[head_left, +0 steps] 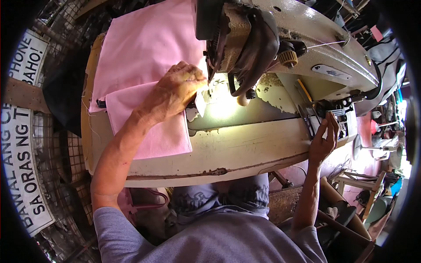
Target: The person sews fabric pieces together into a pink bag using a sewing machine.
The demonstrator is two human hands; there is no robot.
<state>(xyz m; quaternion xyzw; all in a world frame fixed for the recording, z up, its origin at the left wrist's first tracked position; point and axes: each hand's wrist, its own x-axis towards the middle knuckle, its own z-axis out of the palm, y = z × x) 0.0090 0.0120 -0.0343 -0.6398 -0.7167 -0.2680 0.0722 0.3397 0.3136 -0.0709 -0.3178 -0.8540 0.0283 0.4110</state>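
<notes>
The pink fabric (144,65) lies on the sewing machine table (228,149) under the left hand (173,92), whose curled fingers press its folded edge flat just beside the needle area — nothing is gripped. The right hand (323,140) is well apart at the table's right end, fingers loosely open against the sewing machine (307,48). The cream tabletop is worn and chipped; a printed sign (22,153) hangs at left. The fabric is plain, pale pink, doubled over.

the bulky cream metal sewing machine head (280,39) overhangs the worn cream wooden surface (228,149), leaving only a low gap beneath it. folded pink cloth (144,57) covers the left part; the front strip lies bare.
</notes>
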